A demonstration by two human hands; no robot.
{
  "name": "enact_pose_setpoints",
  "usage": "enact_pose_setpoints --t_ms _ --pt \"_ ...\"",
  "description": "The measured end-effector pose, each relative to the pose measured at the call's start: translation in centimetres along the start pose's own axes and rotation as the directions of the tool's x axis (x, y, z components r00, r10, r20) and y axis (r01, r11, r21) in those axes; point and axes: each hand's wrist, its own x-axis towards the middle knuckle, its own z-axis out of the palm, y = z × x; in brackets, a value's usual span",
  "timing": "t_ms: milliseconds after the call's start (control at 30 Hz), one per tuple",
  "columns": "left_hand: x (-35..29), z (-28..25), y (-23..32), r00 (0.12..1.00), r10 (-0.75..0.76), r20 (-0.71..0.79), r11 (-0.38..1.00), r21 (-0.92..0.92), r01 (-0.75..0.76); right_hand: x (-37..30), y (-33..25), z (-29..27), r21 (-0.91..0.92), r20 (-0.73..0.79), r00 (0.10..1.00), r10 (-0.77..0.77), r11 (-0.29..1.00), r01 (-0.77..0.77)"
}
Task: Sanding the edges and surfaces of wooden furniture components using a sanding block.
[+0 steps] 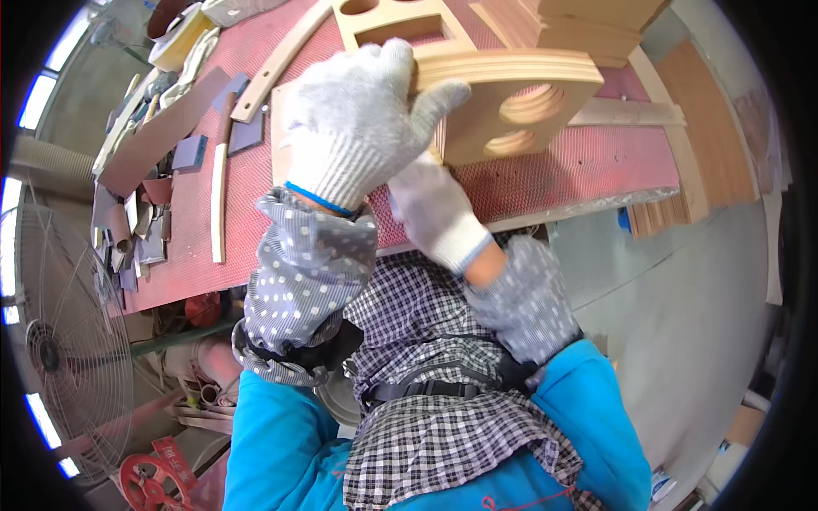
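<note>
My left hand [358,119], in a white knit glove, grips the near end of a thick layered plywood piece [520,102] with two round holes in its side. The piece is lifted and tilted over the red-covered workbench [588,162]. My right hand [439,213], also gloved, sits just below the left one, against the underside of the same piece; whether its fingers hold anything is hidden. Both forearms wear dotted grey sleeve covers.
More cut plywood parts with openings [400,25] and stacked blocks [588,30] lie at the bench's far side. Curved wood strips [218,200] and grey sanding pads [189,152] lie to the left. A standing fan [60,341] is at lower left. Wood panels [716,128] lean at right.
</note>
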Motion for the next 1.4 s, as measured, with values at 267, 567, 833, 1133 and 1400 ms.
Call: enact_pose_setpoints --t_ms 267,567,833,1133,1400 --pt "0.1 -0.1 0.0 0.996 -0.022 0.081 0.997 -0.070 0.027 -11.2 0.0 -9.2 0.130 -0.110 0.990 0.087 0.989 -0.072" --pt "0.9 -2.3 1.2 0.939 -0.095 0.329 0.995 0.017 0.095 -15.6 8.3 -9.1 0.126 -0.502 0.809 0.305 0.951 -0.281" --pt "3.3 -3.3 2.6 0.879 -0.125 0.460 0.991 0.096 0.091 -11.6 12.3 -8.0 -0.055 -0.528 0.819 0.224 0.954 -0.296" --pt "2.6 -3.0 1.7 0.926 -0.036 0.377 0.999 0.043 0.022 -11.8 12.3 -7.0 -0.339 -0.442 0.892 0.101 0.901 -0.269" --pt "3.7 -2.7 2.1 0.874 -0.130 0.467 0.983 -0.052 0.174 -11.6 12.2 -7.0 -0.368 -0.407 0.906 0.118 0.887 -0.280"
